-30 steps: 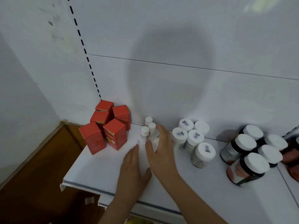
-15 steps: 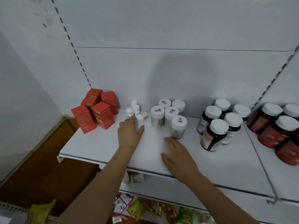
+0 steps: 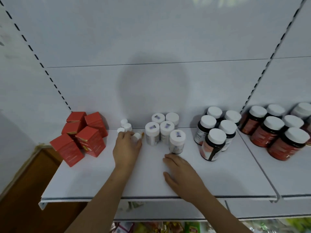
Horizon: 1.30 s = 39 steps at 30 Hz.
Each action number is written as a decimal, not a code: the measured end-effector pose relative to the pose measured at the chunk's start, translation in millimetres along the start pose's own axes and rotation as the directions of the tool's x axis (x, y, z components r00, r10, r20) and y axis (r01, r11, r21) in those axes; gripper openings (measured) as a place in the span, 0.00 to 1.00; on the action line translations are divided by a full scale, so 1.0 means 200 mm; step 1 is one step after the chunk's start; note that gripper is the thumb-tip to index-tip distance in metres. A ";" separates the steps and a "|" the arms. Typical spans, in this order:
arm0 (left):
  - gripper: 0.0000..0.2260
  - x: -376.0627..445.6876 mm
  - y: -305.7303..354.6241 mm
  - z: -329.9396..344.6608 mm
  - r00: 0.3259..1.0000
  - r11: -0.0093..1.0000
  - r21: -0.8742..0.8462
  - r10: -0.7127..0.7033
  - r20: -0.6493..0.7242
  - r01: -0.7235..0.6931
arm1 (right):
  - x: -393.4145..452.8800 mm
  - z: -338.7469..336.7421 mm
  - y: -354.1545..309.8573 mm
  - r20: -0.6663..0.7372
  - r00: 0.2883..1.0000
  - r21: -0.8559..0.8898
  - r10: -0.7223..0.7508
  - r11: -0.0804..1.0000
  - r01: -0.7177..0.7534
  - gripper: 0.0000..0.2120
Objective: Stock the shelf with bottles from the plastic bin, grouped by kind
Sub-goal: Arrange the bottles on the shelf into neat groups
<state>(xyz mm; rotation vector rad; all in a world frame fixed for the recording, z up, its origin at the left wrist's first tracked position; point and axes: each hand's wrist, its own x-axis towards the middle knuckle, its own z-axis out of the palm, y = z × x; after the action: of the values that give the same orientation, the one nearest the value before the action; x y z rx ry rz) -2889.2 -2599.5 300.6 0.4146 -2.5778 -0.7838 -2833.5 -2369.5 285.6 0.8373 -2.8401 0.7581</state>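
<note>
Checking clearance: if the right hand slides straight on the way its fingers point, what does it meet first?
The right hand lies flat on the shelf, fingers pointing back and slightly left. First contact would likely be the front white bottle, which stands just beyond the fingertips; whether they already touch it is unclear.

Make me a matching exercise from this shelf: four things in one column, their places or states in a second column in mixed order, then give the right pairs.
Things:
1. red boxes
2. left hand
3. right hand
4. dark bottles with white caps

Places or states:
A. lies flat on the shelf, fingertips near a white bottle
B. grouped at the shelf's left end
C. stand to the right of the white bottles
D. touches the small white bottles, one lying on its side

Pairs: 1-B, 2-D, 3-A, 4-C
</note>
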 end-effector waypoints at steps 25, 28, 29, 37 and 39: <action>0.19 -0.43 0.87 -0.21 0.921 0.873 -0.304 0.387 -0.042 -0.381 | -0.52 -0.70 0.22 -0.283 0.950 0.180 0.130 0.980 -0.080 0.21; 0.19 -0.64 1.25 -0.11 0.814 0.769 -0.356 0.579 0.036 -0.531 | -0.75 -1.05 0.40 -0.455 0.864 0.144 0.214 0.976 -0.166 0.21; 0.20 -0.72 1.36 -0.06 0.771 0.734 -0.370 0.633 0.072 -0.569 | -0.85 -1.16 0.47 -0.499 0.831 0.120 0.247 0.969 -0.216 0.21; 0.25 -1.52 2.20 0.47 0.362 0.452 -0.590 0.891 0.272 -0.669 | -1.94 -1.78 0.91 -0.654 0.563 0.070 0.506 0.781 -0.621 0.26; 0.26 -1.70 2.33 0.56 0.278 0.392 -0.633 0.920 0.276 -0.668 | -2.16 -1.84 0.95 -0.666 0.508 0.068 0.546 0.723 -0.687 0.26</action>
<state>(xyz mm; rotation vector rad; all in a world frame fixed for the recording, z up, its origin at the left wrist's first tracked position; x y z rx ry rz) -2720.5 -2043.2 385.2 -1.4947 -2.4430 -1.0543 -2589.8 -1843.7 431.5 -0.4932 -2.4192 0.6052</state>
